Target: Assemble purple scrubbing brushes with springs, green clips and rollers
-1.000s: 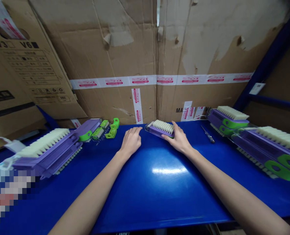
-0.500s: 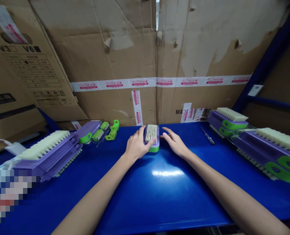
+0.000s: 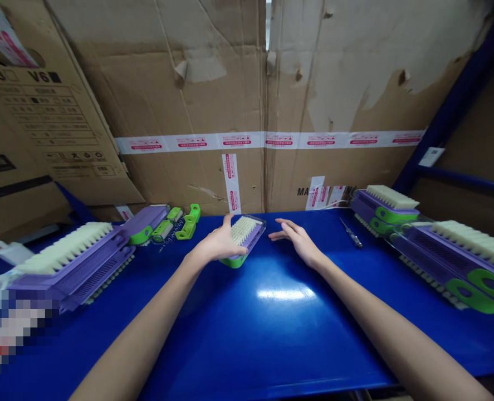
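My left hand (image 3: 218, 242) grips a purple and green brush (image 3: 247, 233) with cream bristles facing up, around the middle of the blue table. The brush is turned at a slant, its green end toward me and a clear edge at its far end. Fingers on the far side and the thumb on the near side hold it; part of the bristles is hidden by the hand. To the right of the brush and apart from it, my right hand (image 3: 294, 240) holds nothing, its fingers stretched out toward the left.
On the left lie stacked purple brushes (image 3: 73, 250), green clips (image 3: 187, 224) and small bristled green pieces (image 3: 162, 230). A screwdriver (image 3: 351, 233) lies at the right, near more stacked brushes (image 3: 476, 245). Cardboard (image 3: 205, 106) walls the back of the blue table (image 3: 280, 345).
The brush has swung clockwise and moved left in my left hand, from pointing straight away to slanting. My right hand stays close by, its fingers now a little farther from the brush.
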`<move>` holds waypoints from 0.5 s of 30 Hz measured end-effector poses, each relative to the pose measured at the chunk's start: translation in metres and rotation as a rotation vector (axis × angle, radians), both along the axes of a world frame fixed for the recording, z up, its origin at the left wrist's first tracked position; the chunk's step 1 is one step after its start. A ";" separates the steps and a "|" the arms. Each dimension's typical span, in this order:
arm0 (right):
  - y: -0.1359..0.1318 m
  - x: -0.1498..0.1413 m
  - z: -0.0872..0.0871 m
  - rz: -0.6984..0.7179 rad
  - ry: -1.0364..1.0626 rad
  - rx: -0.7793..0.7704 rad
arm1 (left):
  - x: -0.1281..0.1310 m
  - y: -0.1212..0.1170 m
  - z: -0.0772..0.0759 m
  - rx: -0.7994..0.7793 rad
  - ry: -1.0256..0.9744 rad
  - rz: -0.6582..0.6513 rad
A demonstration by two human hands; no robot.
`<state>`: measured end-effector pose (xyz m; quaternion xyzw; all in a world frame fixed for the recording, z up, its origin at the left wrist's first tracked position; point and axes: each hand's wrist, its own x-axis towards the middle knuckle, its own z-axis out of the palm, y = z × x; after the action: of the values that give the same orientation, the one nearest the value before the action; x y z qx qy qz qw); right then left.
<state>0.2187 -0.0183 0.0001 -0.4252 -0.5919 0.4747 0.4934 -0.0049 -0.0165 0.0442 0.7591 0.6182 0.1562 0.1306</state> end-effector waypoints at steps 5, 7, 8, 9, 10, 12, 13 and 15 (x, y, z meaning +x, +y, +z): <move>0.000 0.000 0.001 0.020 -0.036 0.006 | 0.004 0.002 0.002 0.087 0.120 0.107; 0.000 0.000 0.002 0.024 -0.052 0.007 | 0.008 0.003 0.000 0.115 0.148 0.116; 0.000 0.000 0.002 0.025 -0.056 0.007 | 0.011 0.003 -0.001 0.133 0.159 0.119; 0.000 0.000 0.002 0.027 -0.059 0.006 | 0.013 0.002 -0.002 0.148 0.168 0.122; 0.000 0.000 0.002 0.030 -0.063 0.006 | 0.015 0.002 -0.003 0.160 0.174 0.122; -0.001 0.000 0.003 0.034 -0.071 0.005 | 0.019 0.001 -0.004 0.174 0.174 0.109; -0.001 0.000 0.004 0.035 -0.075 0.005 | 0.019 0.001 -0.003 0.173 0.168 0.104; -0.002 0.000 0.004 0.031 -0.077 0.005 | 0.015 0.002 0.002 0.166 0.150 0.112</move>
<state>0.2187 -0.0207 0.0045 -0.4329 -0.6181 0.4642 0.4638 0.0101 -0.0145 0.0464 0.7412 0.6526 0.1566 0.0116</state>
